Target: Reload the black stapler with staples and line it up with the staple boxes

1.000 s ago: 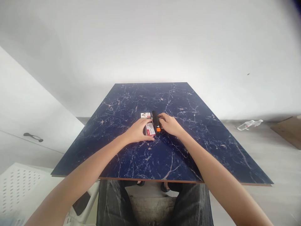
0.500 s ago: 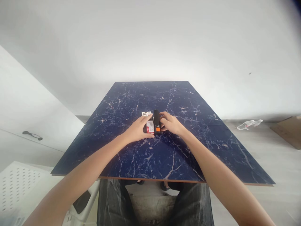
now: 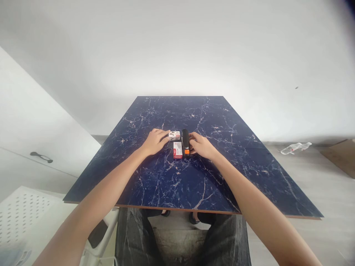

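Note:
A black stapler (image 3: 185, 140) with an orange patch at its near end lies lengthwise on the table. Left of it lies a small red-and-white box (image 3: 178, 150). Just beyond that box is a white box (image 3: 174, 135) with dark and red print. My left hand (image 3: 155, 142) reaches the left side of the white box, thumb and fingers apart, the tips at its edge. Against the stapler's right side rest the bent, slightly spread fingers of my right hand (image 3: 202, 145); some fingertips are hidden.
The table (image 3: 177, 111) has a dark blue marbled top and stands by a pale wall. To the left are a white cabinet with a dark handle (image 3: 41, 157) and a perforated white surface (image 3: 24, 210). Clear plastic bottles (image 3: 295, 148) and a cardboard box (image 3: 340, 157) lie on the floor at right.
My left hand has drawn away from over the two boxes to the left, uncovering them. My right hand stays beside the stapler. The whole view has shifted slightly.

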A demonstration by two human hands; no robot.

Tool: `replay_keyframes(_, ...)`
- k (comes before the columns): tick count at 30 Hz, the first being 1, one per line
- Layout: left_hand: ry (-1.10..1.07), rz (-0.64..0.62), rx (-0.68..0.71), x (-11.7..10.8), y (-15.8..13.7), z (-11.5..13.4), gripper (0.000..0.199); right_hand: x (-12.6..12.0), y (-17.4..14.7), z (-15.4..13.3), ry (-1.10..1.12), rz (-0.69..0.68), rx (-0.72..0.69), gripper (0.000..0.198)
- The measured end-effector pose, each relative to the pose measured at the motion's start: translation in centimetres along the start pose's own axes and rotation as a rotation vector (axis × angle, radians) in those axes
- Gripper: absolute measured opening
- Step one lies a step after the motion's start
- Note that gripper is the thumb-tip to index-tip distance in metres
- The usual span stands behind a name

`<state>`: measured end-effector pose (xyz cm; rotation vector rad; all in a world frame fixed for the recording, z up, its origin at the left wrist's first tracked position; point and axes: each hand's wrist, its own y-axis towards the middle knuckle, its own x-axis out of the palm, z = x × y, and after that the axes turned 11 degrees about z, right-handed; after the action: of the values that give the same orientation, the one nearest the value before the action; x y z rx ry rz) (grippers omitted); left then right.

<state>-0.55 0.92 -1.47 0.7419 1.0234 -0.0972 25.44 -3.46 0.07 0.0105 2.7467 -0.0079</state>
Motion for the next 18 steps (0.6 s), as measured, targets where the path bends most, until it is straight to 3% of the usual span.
replay_keyframes(6,0.062,0.059,-0.016,0.5,-0.7,2.2,0.034,-0.2,-0.1,-0.1,-0.061,-0.033,-0.035,0.029)
replay_keyframes(9,0.06,0.083,-0.091,0.2,-0.5,2.5,0.025,-0.2,0.0,0.0,-0.072,-0.03,-0.029,0.03)
replay_keyframes(12,0.024,0.091,-0.084,0.4,-0.2,2.1,0.03,-0.1,0.2,0.1,-0.071,-0.019,-0.027,0.031)
replay_keyframes(16,-0.107,0.02,0.065,0.8,-0.3,2.0,0.037,0.0,0.2,0.3,-0.083,-0.027,-0.037,0.031)
replay_keyframes(18,-0.137,0.012,0.047,0.7,-0.6,2.3,0.043,-0.1,0.1,0.2,-0.099,-0.031,-0.052,0.03)
